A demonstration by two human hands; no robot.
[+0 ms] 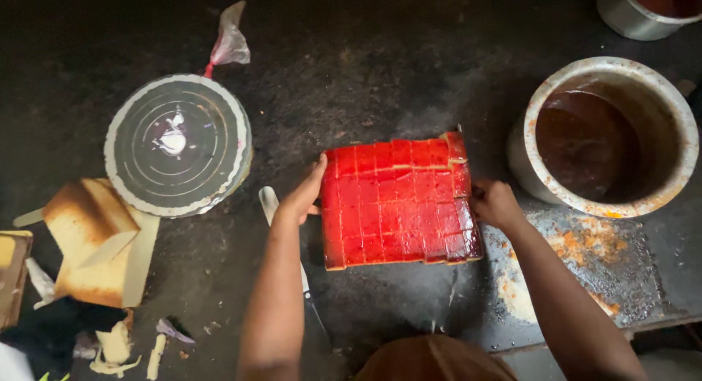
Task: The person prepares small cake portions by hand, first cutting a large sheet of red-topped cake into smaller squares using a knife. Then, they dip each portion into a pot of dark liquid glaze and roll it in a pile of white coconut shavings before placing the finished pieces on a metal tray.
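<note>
One dark, stained surface [380,66] carries everything here. Biggest on it is the metal pot [662,110] at the right, holding dark brown liquid, with a second pot [621,15] cut off by the top right corner. Next comes the round stack of boards [179,143] at the left, a white smear at its centre, and the pale crust trimmings [91,242] below it.

In the middle lies the red slab [398,202], glossy and scored into small squares, resting flat with one corner piece at its top right sitting slightly out of line. The left hand [303,194] presses against the slab's left edge, fingers together along the side and thumb up near the top corner. The right hand [493,204] is curled against the right edge, fingers tucked down so that I cannot tell whether they grip underneath.

A knife [269,202] lies just beside the left wrist, partly hidden under the forearm, and a twisted plastic bag [230,41] sits at the top.

Since the slab is already cut through, uneven squeezing could well buckle the rows or push edge pieces loose. The forearm could also catch the knife.
</note>
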